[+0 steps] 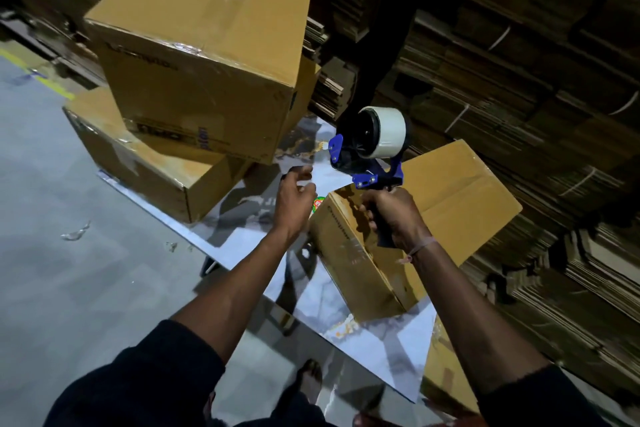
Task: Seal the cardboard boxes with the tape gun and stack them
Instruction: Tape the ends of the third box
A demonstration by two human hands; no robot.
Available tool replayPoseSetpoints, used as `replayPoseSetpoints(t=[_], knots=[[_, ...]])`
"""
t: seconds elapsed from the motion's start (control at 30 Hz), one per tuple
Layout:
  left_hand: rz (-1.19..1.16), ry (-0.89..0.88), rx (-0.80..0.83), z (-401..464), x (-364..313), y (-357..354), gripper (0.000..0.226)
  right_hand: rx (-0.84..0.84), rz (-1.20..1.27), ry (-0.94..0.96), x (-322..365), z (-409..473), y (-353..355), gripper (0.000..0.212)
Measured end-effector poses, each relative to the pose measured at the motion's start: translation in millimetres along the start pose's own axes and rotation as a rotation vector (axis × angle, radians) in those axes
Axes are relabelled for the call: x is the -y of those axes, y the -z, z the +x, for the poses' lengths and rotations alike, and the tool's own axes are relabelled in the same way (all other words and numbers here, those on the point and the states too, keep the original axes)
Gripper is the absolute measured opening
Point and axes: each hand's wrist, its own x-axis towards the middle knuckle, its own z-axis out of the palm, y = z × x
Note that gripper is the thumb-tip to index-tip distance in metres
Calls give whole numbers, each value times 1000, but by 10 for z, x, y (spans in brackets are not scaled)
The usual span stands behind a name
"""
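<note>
1. The right hand (394, 215) is wrapped around the dark handle of the blue tape gun (369, 152), holding it upright above the near cardboard box (460, 191); its roll of clear tape (389, 132) sits at the top.
2. The left hand (294, 198) hangs in the air with fingers loosely spread, gripping nothing, just left of the tape gun and near the box's corner.
3. The near cardboard box rests on a glossy white table (381, 350), flaps closed.
4. At the far end of the table stand 2 more boxes: a large top box (207, 55) with tape along its seam, sitting tilted on a lower box (149, 170).
5. Bundles of flattened cardboard (519, 80) fill the right side.
6. A crumpled scrap of tape (76, 230) lies on the grey floor (69, 288).
</note>
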Motion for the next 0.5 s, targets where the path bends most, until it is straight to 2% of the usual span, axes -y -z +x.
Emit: replayPoseSetpoints(t=[0.03,0.1,0.2,0.27,0.37,0.5], knots=[[-131,99,-7,31,13,-1,21,-5,-23,6,-4,-22,-18,11],[-354,335,18,78,-39,-10,19,-12,-63,21,-14,-65,-54,13],[-409,571,87,128,-133,-12,39,-23,-94,40,-41,-114,-102,21],[-411,637,150,201,-131,-24,49,-32,-121,42,-62,-141,-131,21],[-425,710,197,300,-124,-27,50,-49,-162,38,-81,-178,-149,17],[-504,733,162,324,-166,-15,19,-68,-197,39,-133,-186,-157,22]])
